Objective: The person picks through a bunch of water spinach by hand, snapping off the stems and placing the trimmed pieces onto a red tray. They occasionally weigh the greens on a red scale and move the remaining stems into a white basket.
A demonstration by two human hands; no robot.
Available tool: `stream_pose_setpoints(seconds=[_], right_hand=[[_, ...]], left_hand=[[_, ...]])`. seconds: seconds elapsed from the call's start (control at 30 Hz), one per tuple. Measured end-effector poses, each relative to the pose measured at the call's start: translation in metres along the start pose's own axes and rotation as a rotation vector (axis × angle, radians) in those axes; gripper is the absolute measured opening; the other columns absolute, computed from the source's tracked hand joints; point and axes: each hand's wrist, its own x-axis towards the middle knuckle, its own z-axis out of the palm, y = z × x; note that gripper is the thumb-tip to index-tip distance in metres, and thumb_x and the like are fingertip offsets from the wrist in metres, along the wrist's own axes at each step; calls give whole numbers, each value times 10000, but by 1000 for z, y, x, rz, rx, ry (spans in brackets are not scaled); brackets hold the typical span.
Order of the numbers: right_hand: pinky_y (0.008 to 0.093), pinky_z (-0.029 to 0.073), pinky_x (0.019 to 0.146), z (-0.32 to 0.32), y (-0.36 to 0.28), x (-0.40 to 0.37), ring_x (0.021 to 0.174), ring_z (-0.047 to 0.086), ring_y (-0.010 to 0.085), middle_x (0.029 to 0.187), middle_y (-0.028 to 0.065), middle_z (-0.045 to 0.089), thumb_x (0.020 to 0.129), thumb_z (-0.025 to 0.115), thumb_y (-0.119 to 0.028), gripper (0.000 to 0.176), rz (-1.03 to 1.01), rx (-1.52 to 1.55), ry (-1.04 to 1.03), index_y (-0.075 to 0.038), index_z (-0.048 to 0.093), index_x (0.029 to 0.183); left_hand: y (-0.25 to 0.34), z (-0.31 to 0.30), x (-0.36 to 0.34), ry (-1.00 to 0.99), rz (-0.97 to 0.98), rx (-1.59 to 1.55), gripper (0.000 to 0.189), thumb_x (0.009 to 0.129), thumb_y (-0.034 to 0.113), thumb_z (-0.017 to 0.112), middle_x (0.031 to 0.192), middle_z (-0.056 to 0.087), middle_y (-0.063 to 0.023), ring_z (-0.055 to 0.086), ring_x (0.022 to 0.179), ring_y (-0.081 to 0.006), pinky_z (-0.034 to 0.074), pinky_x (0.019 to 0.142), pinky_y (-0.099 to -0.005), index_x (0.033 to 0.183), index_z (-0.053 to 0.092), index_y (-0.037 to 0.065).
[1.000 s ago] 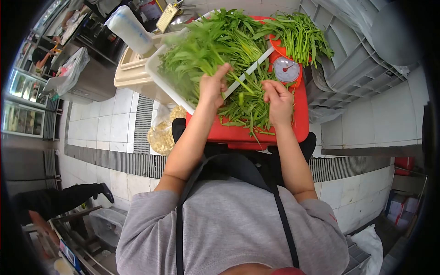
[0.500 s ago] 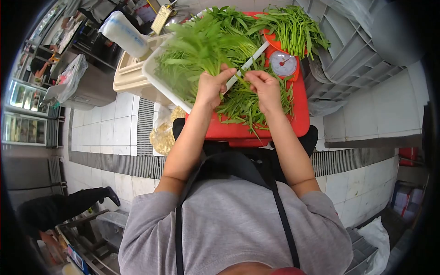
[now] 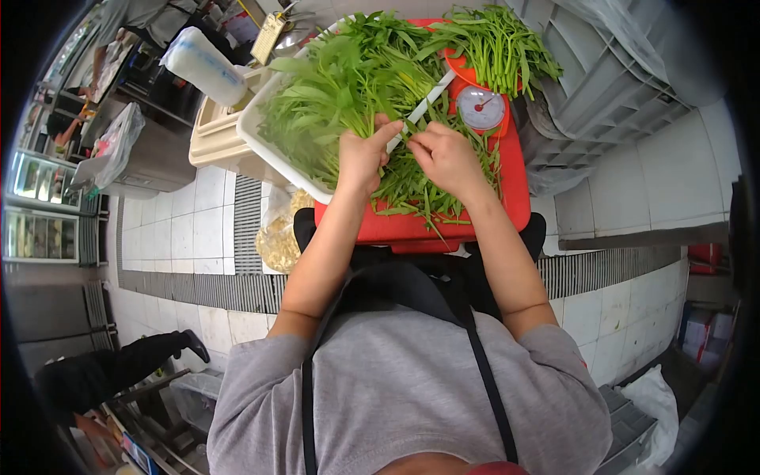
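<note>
My left hand (image 3: 363, 158) is closed around the stems of a bunch of water spinach (image 3: 336, 83), its leaves fanning out over a white tub (image 3: 273, 153). Close beside it, my right hand (image 3: 448, 160) pinches a water spinach stem between thumb and fingertips; the stem is mostly hidden. More water spinach (image 3: 396, 39) fills the tub. Loose leaves and stems (image 3: 419, 186) lie below my hands on a red surface (image 3: 511, 194). At the far right, another bunch of water spinach (image 3: 503, 51) rests on an orange-red dial scale (image 3: 480, 108).
Grey plastic crates (image 3: 586, 95) stand on the right. To the left are a beige container (image 3: 226, 131), a wrapped roll of plastic bags (image 3: 202, 67) and a bag of pale yellow pieces (image 3: 277, 241). Another person's dark-trousered leg (image 3: 134, 360) shows at lower left.
My right hand has shifted slightly left, closer to my left hand, its fingers tilted more inward. The bunch in my left hand, blurred before, now looks steadier. The view has shifted slightly.
</note>
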Motion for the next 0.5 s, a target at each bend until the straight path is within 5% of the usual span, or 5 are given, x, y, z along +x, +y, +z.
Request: stream_pose_setpoints(seconds=[0.23, 0.4, 0.5], right_hand=[[220, 344, 429, 12, -20, -4, 487, 441, 94, 636, 37, 472, 714, 604, 0, 48, 50, 312, 308, 4, 574, 751], [235, 382, 417, 7, -32, 0, 498, 481, 118, 650, 50, 492, 714, 609, -2, 58, 84, 361, 383, 0, 571, 759], [211, 374, 436, 6, -41, 1, 508, 459, 80, 631, 31, 480, 734, 598, -10, 41, 104, 405, 393, 3, 570, 762]], left_hand=[[6, 0, -16, 108, -47, -347, 165, 733, 60, 638, 757, 562, -29, 338, 438, -38, 272, 391, -185, 804, 490, 73], [16, 5, -24, 48, -5, -455, 102, 795, 67, 570, 876, 562, -37, 323, 437, -18, 271, 387, -161, 870, 502, 72], [21, 3, -29, 70, 37, -464, 129, 776, 87, 603, 786, 572, -16, 329, 445, -30, 270, 405, -176, 845, 494, 78]])
